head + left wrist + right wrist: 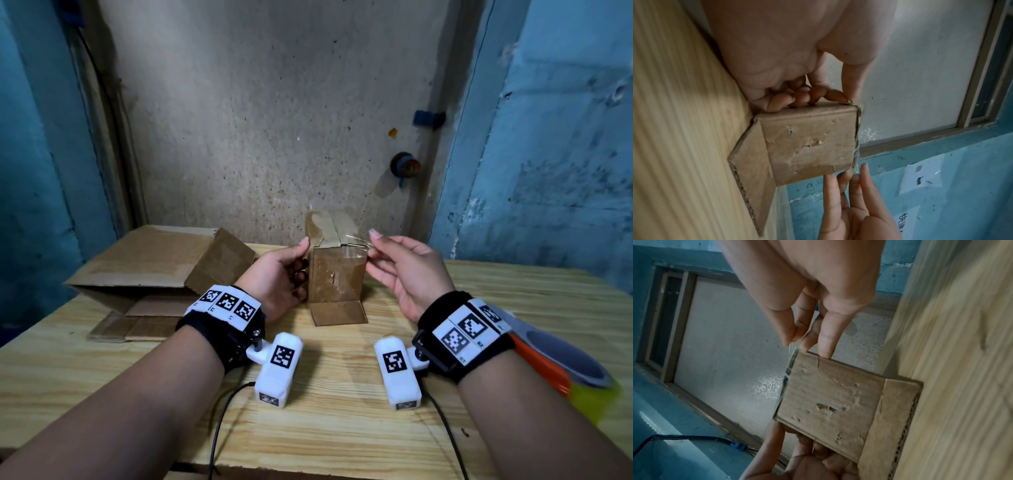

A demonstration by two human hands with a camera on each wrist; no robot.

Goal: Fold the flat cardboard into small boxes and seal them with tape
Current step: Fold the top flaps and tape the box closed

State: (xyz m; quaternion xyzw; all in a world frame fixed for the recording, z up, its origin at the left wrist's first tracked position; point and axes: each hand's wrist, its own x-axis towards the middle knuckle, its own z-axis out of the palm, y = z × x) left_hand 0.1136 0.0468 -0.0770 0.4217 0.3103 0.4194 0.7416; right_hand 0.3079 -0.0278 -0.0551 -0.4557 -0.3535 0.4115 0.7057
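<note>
Small box (334, 274) stands upright at centre of the head view on the wooden table (342, 428), 1 bottom flap (339, 313) splayed toward the camera, so the lower end is not closed yet.

Left hand (281, 274) grips the box's left side: thumb on the top left edge, 4 fingers curled against the side wall, seen bunched in the left wrist view. Looks like a brace so the box doesn't slide or tip while tape gets pulled across.

Right hand (407, 270) pinches the free end of a clear tape strip (356, 241) between thumb and fingertips, just off the box's top right corner. Strip runs from the top flaps out to the pinch, kept taut, probably so it lays down flat over the edge without wrinkles. In the right wrist view 1 finger touches the box's edge.

Tape roll (561, 363), orange and grey, sits around the right forearm at the right edge of the head view; likely parked there to keep both hands free.

Flat cardboard (147, 270) lies at centre left, partly folded, well apart from the box.

Next, by my read: wrap the strip down the right wall, press it, then flip for the bottom flaps.
</note>
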